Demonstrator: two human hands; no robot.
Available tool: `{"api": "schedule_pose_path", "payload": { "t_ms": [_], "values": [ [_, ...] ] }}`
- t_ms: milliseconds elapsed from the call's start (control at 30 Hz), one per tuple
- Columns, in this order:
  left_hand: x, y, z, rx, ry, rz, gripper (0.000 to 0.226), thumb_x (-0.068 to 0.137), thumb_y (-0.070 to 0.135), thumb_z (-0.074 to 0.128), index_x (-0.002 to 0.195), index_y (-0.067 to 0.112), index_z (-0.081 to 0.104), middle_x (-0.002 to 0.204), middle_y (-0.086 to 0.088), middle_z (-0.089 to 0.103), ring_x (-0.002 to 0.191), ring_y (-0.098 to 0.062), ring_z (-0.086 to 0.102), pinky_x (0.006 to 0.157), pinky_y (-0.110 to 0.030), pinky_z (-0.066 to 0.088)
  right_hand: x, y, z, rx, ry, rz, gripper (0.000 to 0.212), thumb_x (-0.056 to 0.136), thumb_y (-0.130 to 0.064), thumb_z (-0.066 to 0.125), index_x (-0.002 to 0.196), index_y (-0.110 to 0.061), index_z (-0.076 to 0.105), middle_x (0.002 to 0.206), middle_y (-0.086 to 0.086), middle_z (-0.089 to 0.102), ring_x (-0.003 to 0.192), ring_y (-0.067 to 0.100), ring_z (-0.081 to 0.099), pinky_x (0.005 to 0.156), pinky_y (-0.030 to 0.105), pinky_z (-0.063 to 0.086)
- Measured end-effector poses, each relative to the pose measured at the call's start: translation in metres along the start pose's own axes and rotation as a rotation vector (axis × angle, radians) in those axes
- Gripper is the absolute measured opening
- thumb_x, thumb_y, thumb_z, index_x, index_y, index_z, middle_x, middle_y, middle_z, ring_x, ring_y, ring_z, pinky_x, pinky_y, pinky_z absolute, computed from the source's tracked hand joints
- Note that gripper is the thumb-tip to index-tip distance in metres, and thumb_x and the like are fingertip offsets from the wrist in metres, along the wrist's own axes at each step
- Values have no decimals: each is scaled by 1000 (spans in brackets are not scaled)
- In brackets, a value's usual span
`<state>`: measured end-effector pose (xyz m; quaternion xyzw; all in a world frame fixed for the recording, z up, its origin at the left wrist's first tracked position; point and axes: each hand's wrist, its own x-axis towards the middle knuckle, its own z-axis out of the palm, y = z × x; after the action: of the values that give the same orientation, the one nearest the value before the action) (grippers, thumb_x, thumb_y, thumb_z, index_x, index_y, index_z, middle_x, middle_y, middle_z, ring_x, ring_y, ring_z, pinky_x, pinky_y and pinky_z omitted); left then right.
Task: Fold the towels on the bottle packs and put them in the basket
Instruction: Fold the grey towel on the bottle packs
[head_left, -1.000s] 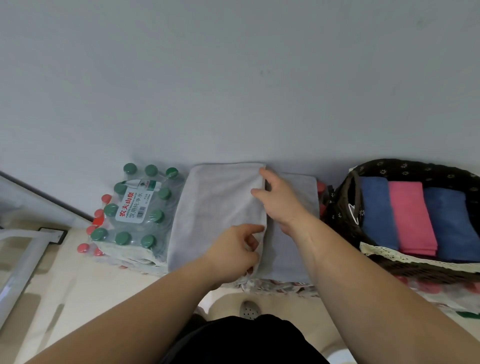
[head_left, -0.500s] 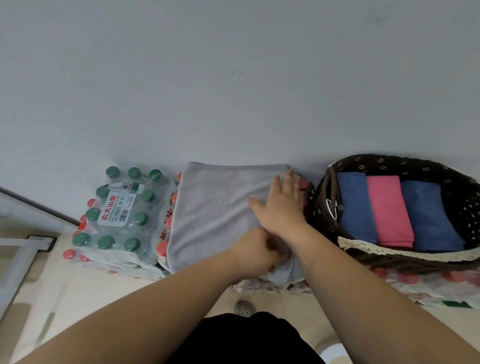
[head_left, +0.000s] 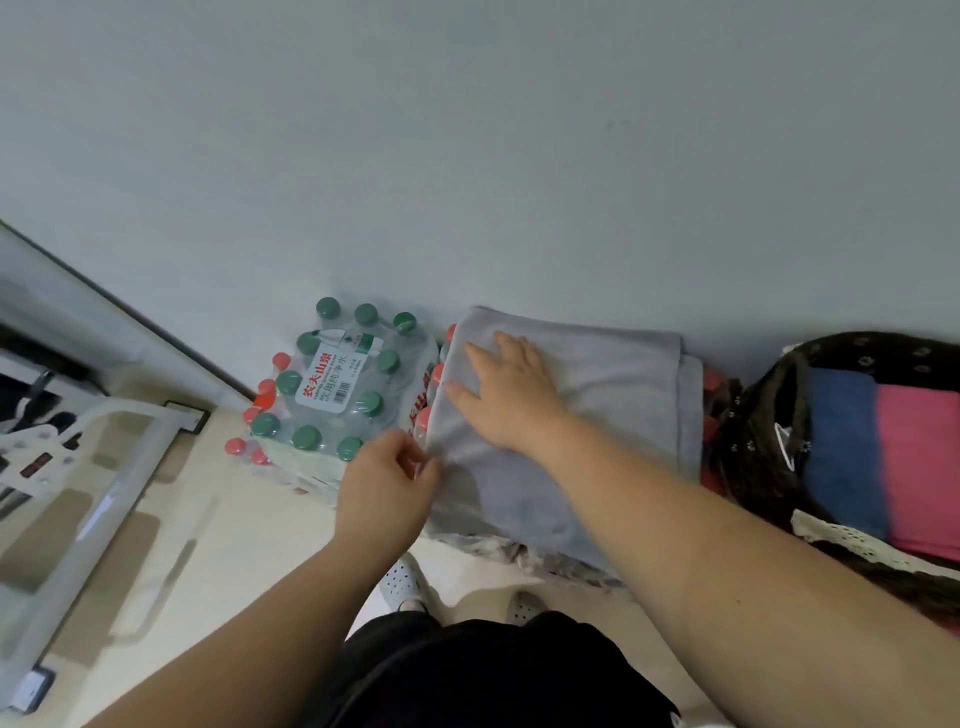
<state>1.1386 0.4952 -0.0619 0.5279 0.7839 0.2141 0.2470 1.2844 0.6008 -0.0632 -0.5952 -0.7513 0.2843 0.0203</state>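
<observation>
A grey towel (head_left: 618, 400), folded over, lies on a red-capped bottle pack (head_left: 434, 387) against the wall. My right hand (head_left: 506, 397) rests flat on its left part with the fingers spread. At the towel's near-left edge my left hand (head_left: 387, 486) pinches the cloth between thumb and fingers. The dark woven basket (head_left: 753, 457) stands to the right, holding a folded blue towel (head_left: 844, 447) and a pink towel (head_left: 919, 467).
A green-capped bottle pack (head_left: 337, 384) sits left of the towel. A white metal frame (head_left: 88, 499) lies on the beige floor at far left. The grey wall is right behind everything. My feet in perforated shoes (head_left: 405, 584) stand below the packs.
My right hand slid from the towel's right side across to its left part. My left hand moved left to the near-left edge. The view shifted left, so the basket is now partly cut off.
</observation>
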Motion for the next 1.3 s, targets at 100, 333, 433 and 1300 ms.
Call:
{"api": "schedule_pose_path", "payload": {
  "t_ms": [100, 333, 433, 1300],
  "values": [
    [1, -16, -3, 9, -27, -115, 25, 84, 42, 66, 77, 21, 54, 70, 3, 62, 68, -19, 58, 61, -33, 48, 20, -21, 3, -18, -73, -25, 68, 96, -66, 33, 156, -35, 20, 164, 15, 6, 150, 39, 0, 122, 51, 5],
    [6, -24, -1, -14, -117, -172, 35, 75, 42, 74, 78, 16, 51, 69, 3, 63, 67, -17, 59, 61, -33, 48, 46, -51, 18, -248, -108, 117, 78, 92, -73, 27, 156, -29, 22, 162, 24, -5, 147, 49, -6, 115, 65, 8],
    [10, -28, -2, -58, -165, -157, 27, 71, 32, 76, 79, 19, 53, 70, 9, 66, 67, -10, 61, 56, -26, 44, 46, -55, 26, -252, -49, 186, 89, 91, -73, 30, 157, -15, 17, 162, 28, -6, 147, 50, -7, 114, 68, 6],
    [120, -159, -131, -318, -512, -92, 18, 78, 17, 72, 86, 7, 59, 71, -15, 65, 56, -28, 64, 55, -45, 57, 117, -207, 86, 27, 101, 202, 91, 94, -69, 30, 158, -15, -7, 165, 0, -20, 152, 22, -15, 121, 55, -4]
  ]
}}
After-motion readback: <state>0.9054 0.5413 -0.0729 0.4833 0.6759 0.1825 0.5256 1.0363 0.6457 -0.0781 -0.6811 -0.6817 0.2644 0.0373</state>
